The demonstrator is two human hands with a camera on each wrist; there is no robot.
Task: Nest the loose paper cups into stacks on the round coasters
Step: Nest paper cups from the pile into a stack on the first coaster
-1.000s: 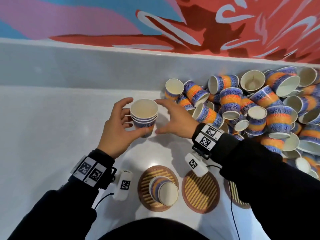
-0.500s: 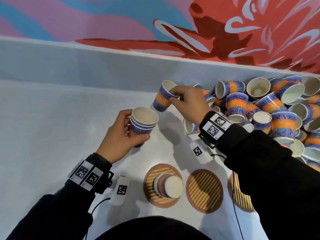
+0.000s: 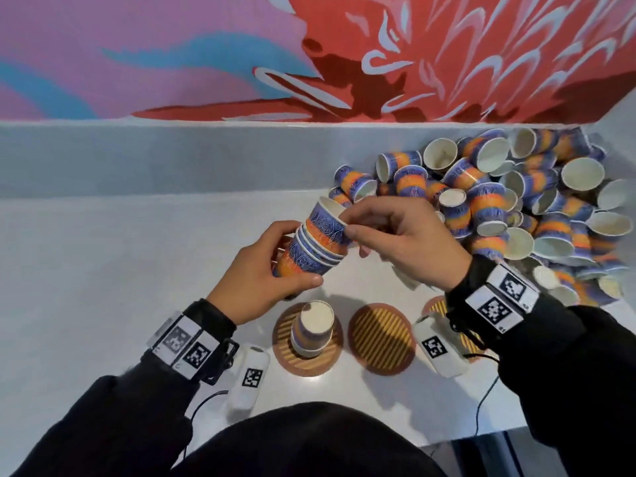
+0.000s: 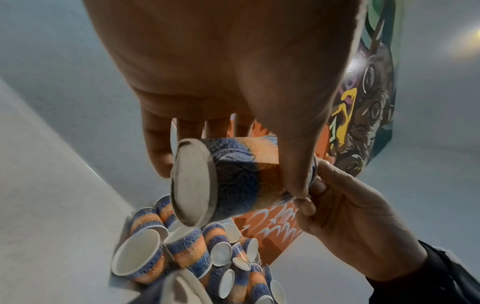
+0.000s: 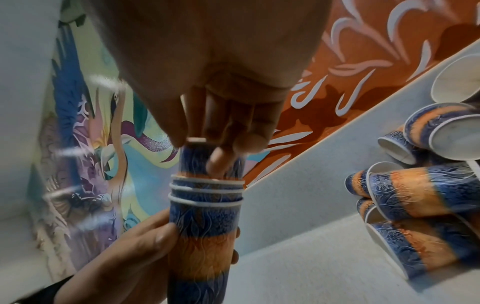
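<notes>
My left hand (image 3: 265, 280) grips a tilted stack of nested blue-and-orange paper cups (image 3: 309, 256) above the white counter. My right hand (image 3: 389, 235) pinches the rim of the top cup (image 3: 327, 218), which sits partly inside the stack. In the right wrist view the top cup (image 5: 207, 162) enters the stack (image 5: 205, 236). The left wrist view shows the stack's base (image 4: 193, 183). An upside-down cup stack (image 3: 313, 328) stands on the left round coaster (image 3: 285, 349). A middle coaster (image 3: 380, 339) lies bare, and a third coaster (image 3: 437, 306) is half hidden by my right wrist.
A big heap of loose cups (image 3: 516, 208) fills the counter's far right corner against the low white wall (image 3: 172, 156). A painted mural rises behind it. The counter's front edge (image 3: 481, 438) runs near my body.
My right hand picked a loose cup from the heap and brought it left onto the stack. My left hand tilted the stack toward it and moved right.
</notes>
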